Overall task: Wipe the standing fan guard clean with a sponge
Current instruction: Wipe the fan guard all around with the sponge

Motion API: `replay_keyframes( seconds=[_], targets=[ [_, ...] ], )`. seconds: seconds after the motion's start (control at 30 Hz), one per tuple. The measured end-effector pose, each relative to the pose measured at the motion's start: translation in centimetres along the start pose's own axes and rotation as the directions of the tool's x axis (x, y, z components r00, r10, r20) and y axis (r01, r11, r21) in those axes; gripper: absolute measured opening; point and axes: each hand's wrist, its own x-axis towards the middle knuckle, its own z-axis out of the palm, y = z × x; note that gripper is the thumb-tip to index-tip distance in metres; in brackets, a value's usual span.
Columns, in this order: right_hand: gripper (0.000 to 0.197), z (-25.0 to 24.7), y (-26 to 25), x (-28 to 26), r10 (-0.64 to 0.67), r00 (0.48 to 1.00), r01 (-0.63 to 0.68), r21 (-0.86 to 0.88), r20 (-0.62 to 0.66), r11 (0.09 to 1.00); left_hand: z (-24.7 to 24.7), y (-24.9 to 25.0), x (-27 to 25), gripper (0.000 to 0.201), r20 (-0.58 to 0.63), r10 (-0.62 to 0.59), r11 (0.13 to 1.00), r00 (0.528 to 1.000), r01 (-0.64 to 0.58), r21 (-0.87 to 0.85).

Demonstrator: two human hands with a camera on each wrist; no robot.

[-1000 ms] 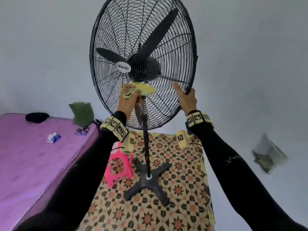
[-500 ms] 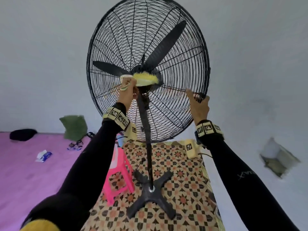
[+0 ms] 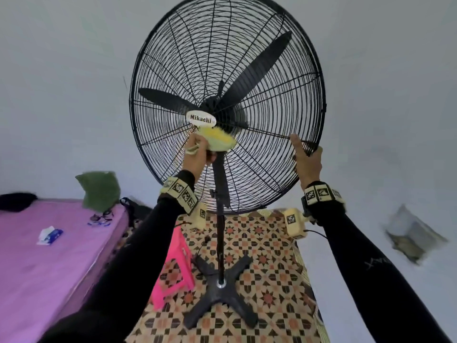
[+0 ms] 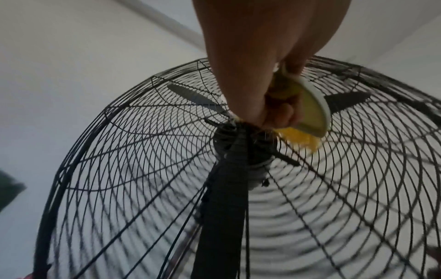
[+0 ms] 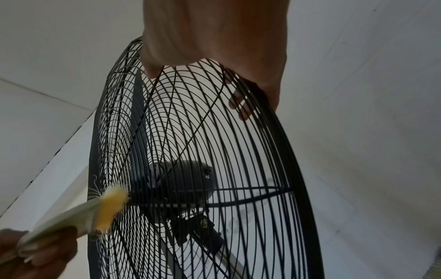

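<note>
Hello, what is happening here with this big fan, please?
A person is cleaning a black standing fan. The left hand grips a yellow sponge and presses it on the front guard, just below the Mikachi badge. The right hand holds the guard's rim to keep it steady.

Both arms reach forward and up in black sleeves, each wrist wrapped in a band of printed marker squares. The left hand [image 3: 197,157] is raised at the centre, its fingers [image 4: 281,115] curled tight in a closed grip around the pale-backed yellow sponge [image 3: 218,141]. The right hand [image 3: 308,160] is held out to the side at much the same height, thumb pointing up along the front and fingers [image 5: 238,105] hooked round behind the rim of the fan guard [image 3: 319,100], clasping it
</note>
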Motion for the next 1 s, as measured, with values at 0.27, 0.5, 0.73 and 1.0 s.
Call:
replay_keyframes(
  seconds=[0.27,0.5,0.73,1.0],
  targets=[
    [0.12,0.5,0.3,-0.3,-0.01,1.0,0.01,0.004,-0.013,1.0,0.5,3.9,2.1,0.005,-0.032,0.139,0.99,0.99,-0.139,0.018],
    [0.121,0.0,0.4,0.1,0.005,1.0,-0.005,0.017,0.012,1.0,0.6,2.0,-0.3,0.011,-0.051,0.088,0.996,0.995,-0.088,0.013],
    [0.133,-0.1,0.5,0.0,-0.004,0.999,0.003,0.03,0.037,1.0,2.7,0.5,-1.0,0.004,-0.047,0.083,0.996,0.995,-0.082,0.026],
    [0.131,0.4,0.6,-0.2,-0.035,0.999,0.035,0.05,0.013,0.998,3.4,3.7,1.1,0.003,-0.081,0.119,0.991,0.99,-0.123,-0.047]
  ],
)
